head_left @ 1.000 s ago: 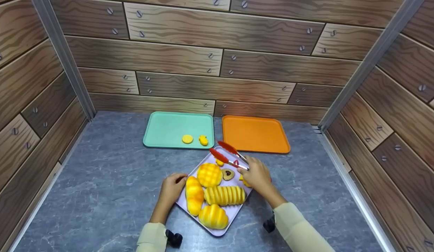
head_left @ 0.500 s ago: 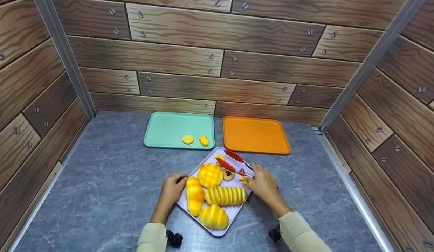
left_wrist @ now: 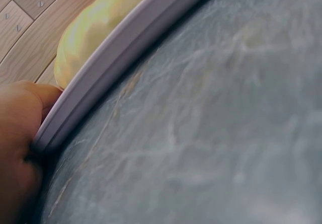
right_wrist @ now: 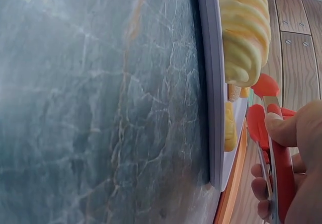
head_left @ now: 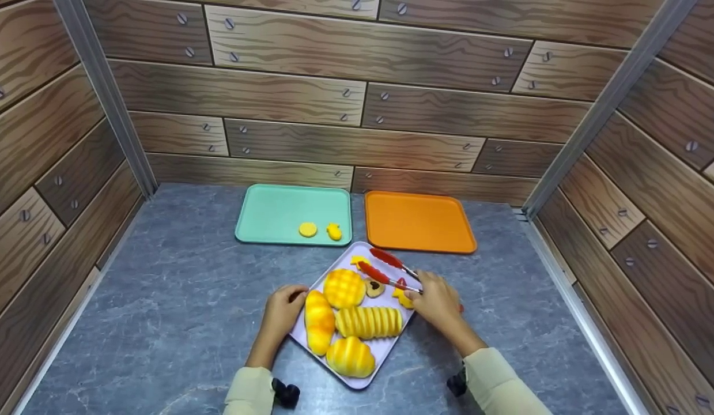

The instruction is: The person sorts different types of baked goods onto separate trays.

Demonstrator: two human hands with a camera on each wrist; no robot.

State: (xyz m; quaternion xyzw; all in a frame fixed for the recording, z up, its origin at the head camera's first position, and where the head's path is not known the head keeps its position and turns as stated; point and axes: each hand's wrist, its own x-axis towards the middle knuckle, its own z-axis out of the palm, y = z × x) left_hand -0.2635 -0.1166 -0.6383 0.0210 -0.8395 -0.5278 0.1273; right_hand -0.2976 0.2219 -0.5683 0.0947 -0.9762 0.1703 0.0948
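Observation:
A lilac tray [head_left: 385,350] lies turned cornerwise in front of me. My left hand [head_left: 284,311] pinches its left rim between thumb and fingers. Red-tipped metal tongs [right_wrist: 282,176] are gripped in my right hand [head_left: 437,300]; their tips [head_left: 374,272] stand apart over the tray's far part. Close to the tips sit a small yellow piece [head_left: 357,261] and a cookie with a dark heart [head_left: 374,287]. Another yellow piece [head_left: 401,298] is partly hidden by my right hand. The toy breads include a grid-topped bun [head_left: 344,288], a long roll [head_left: 320,323], a ridged roll [head_left: 369,321] and a striped roll [head_left: 351,357].
Behind the lilac tray stand a green tray [head_left: 276,213] and an orange tray [head_left: 420,223], side by side. A round yellow biscuit [head_left: 308,229] and a small yellow piece [head_left: 334,231] lie on the green one. Wood-patterned walls [head_left: 310,138] enclose the grey marbled tabletop [head_left: 178,300].
My right hand has shifted right and slightly toward me with the tongs, so their tips moved from the tray's far corner back over the tray. The left hand stays on the rim.

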